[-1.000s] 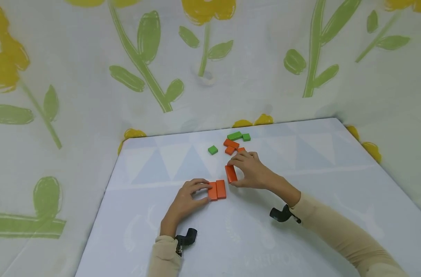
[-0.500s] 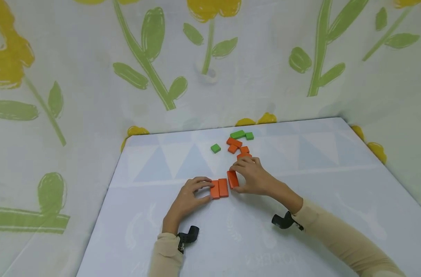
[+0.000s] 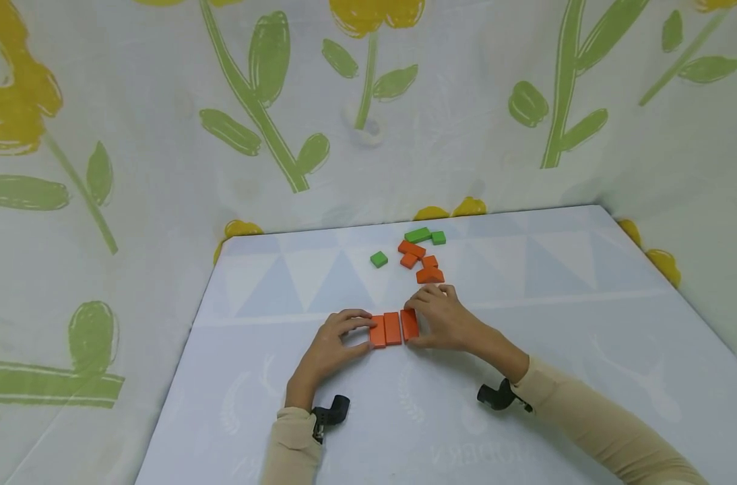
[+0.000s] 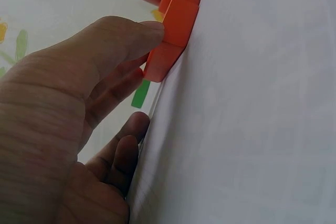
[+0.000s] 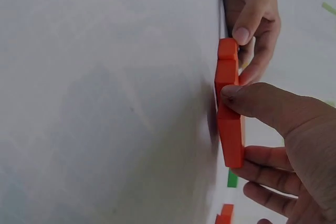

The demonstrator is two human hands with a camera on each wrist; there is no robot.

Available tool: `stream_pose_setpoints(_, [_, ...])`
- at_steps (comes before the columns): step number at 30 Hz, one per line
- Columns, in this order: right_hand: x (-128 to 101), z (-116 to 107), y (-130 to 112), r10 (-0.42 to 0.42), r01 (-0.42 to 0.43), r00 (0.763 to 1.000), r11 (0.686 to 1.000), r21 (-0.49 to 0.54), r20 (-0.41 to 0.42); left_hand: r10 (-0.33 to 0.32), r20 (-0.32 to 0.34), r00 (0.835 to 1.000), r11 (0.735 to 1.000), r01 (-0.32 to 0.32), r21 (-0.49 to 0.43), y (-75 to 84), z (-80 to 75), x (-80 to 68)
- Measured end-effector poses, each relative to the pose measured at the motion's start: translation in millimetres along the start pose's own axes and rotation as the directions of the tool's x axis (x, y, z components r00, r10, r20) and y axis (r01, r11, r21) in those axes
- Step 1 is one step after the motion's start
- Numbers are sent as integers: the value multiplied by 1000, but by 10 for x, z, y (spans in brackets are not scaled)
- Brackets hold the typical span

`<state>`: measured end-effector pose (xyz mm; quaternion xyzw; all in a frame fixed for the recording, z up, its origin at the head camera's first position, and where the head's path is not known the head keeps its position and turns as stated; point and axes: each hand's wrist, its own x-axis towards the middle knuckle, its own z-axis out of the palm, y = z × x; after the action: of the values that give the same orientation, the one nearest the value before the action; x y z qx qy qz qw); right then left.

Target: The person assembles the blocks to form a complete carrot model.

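Three orange blocks lie flat side by side in a row on the pale table [image 3: 526, 350], just in front of the person. The left hand [image 3: 332, 347] pinches the left block [image 3: 377, 331] between thumb and curled fingers, gripping it at its outer side; the left wrist view shows the thumb tip pressed on the block's edge. The right hand [image 3: 444, 320] holds the right block [image 3: 409, 324] the same way — thumb at the near end, fingers curled over the far end — and this block touches the middle block [image 3: 393, 328], which sits between the two with no gap that can be seen. Farther back on the table, well apart from the row, lies a loose cluster of small orange pieces [image 3: 420, 261], with a long green block [image 3: 418, 235] and a small green block [image 3: 438, 237] behind them and a green cube [image 3: 378, 259] off to their left. A flowered cloth [image 3: 162, 135] hangs behind the table — yellow blooms, green stems.
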<state>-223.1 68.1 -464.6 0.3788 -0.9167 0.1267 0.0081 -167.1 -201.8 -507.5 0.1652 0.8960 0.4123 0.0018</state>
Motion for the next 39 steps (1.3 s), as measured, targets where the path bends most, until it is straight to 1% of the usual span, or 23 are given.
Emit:
stream_pose_setpoints(7, [2, 60, -7, 12, -12, 1000, 1000, -17, 9, 0, 4, 1000, 1000, 0, -8, -2, 1, 0])
stream_pose_setpoints(12, [10, 75, -10, 12, -12, 1000, 1000, -16, 0, 20, -5, 1000, 1000, -20, -2, -13, 3, 9])
stream_pose_setpoints(18, [4, 104, -11, 8, -8, 1000, 1000, -12, 2, 26, -4, 1000, 1000, -26, 0, -9, 0, 7])
stream_pose_setpoints(20, [6, 95, -9, 18, -18, 1000, 1000, -13, 8, 29, -3, 1000, 1000, -29, 5, -11, 1, 3])
stream_pose_setpoints(23, [27, 39, 8, 42, -42, 999, 999, 13, 2, 25, 1, 1000, 1000, -25, 8, -12, 0, 1])
stream_pose_setpoints(26, [92, -52, 79, 67, -66, 997, 997, 44, -26, 14, 5, 1000, 1000, -14, 6, 1, -10, 3])
stream_pose_setpoints(31, [289, -199, 309, 87, -81, 993, 994, 66, -83, 9, 11, 1000, 1000, -9, -1, 14, -22, 3])
stream_pose_setpoints(35, [486, -267, 517, 113, -110, 990, 993, 46, -82, 17, 4, 1000, 1000, -17, 10, -6, -5, -5])
stream_pose_setpoints(39, [656, -290, 685, 92, -91, 993, 996, 14, -73, 33, -3, 999, 999, -33, 2, -15, 10, -7])
